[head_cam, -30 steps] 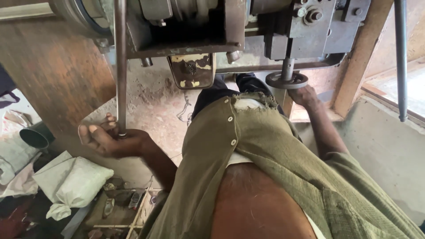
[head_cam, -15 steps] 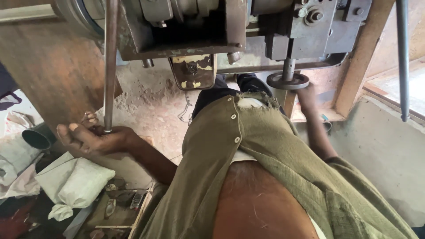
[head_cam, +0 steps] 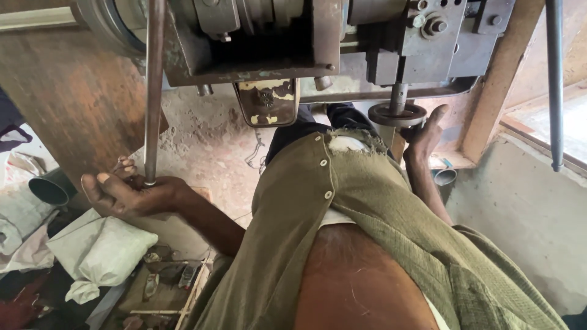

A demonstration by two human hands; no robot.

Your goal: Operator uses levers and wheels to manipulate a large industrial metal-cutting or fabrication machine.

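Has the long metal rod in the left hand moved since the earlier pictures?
Yes. The metal rod, held at its lower end by the left hand, has shifted left, away from the plate hanging under the machine; the gap between them is wider.

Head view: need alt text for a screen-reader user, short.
Looking down over an olive shirt, the person's left hand grips the lower end of a long metal rod while the right hand rests on a small handwheel under a worn metal machine. A white sack lies below.
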